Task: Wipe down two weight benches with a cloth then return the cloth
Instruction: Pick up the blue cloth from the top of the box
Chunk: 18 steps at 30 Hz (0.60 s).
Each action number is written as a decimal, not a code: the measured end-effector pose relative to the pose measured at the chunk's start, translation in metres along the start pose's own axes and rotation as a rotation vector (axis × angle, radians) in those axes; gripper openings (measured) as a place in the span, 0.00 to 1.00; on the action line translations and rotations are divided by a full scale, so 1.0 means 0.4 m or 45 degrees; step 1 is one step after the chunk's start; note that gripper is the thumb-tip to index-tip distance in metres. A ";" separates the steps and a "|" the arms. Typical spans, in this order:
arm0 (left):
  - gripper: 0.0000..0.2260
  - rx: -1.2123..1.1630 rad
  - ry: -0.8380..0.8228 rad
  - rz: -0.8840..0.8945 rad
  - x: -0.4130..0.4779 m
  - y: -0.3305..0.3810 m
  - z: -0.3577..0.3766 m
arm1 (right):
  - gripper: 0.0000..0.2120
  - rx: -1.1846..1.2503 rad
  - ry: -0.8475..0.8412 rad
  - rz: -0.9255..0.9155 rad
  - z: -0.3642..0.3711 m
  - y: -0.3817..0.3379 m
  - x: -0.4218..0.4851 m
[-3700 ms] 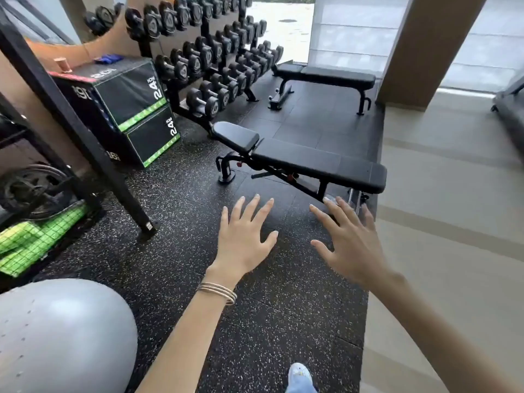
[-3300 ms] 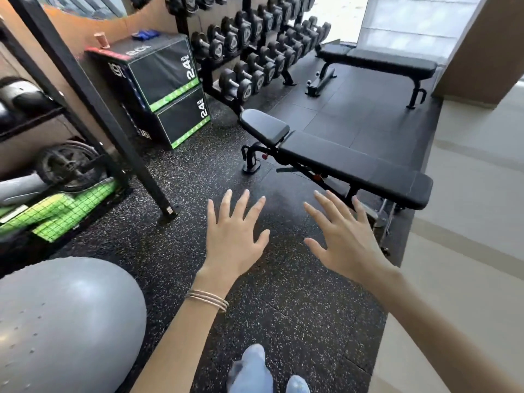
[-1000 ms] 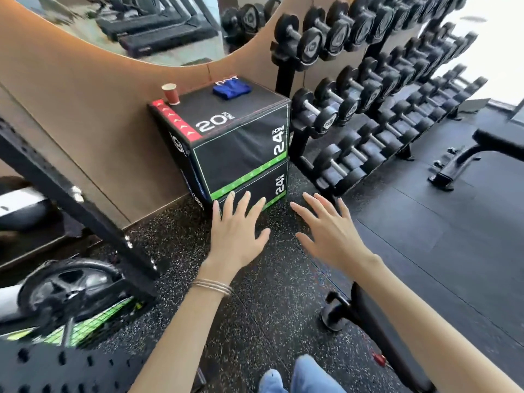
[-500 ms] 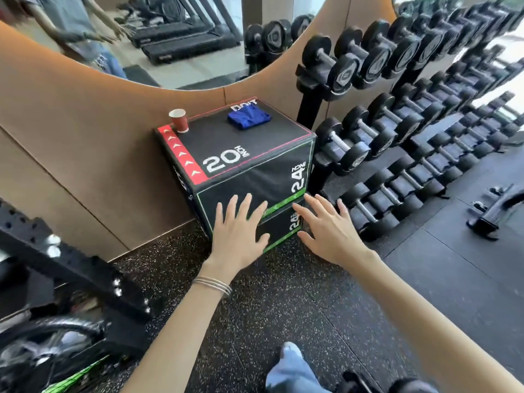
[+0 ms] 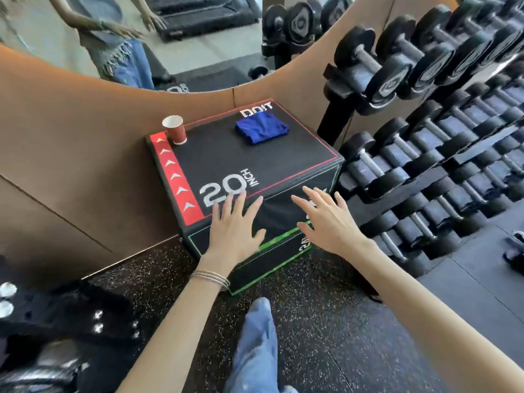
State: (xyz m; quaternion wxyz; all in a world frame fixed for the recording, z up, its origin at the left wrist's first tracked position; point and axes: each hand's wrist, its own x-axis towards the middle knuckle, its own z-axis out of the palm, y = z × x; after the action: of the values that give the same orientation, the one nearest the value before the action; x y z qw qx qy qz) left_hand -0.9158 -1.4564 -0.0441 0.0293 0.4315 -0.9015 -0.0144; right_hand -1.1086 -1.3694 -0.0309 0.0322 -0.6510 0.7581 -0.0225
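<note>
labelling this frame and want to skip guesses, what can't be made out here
Head view only:
- weight benches: out of frame; a dark part at the right edge is cut off.
- box side print: covered by the left hand and right hand.
- blue cloth: folded, inner layers hidden.
- red cup: contents too small to tell.
- lower-left black frame: motion-blurred.

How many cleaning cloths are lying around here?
1: a folded blue cloth lies on top of the black padded jump box, near its far edge, to the right of the red paper cup. Others may lie outside this view.
</note>
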 end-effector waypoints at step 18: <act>0.32 -0.083 -0.124 -0.032 0.664 -0.208 0.083 | 0.30 0.018 -0.153 0.009 0.048 0.141 0.724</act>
State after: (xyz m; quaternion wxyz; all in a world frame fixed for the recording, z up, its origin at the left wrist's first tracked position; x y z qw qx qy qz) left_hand -1.0193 -1.7155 -0.0707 -0.0008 0.4405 -0.8954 -0.0649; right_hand -1.2063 -1.6469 -0.0601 0.0823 -0.6481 0.7570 0.0113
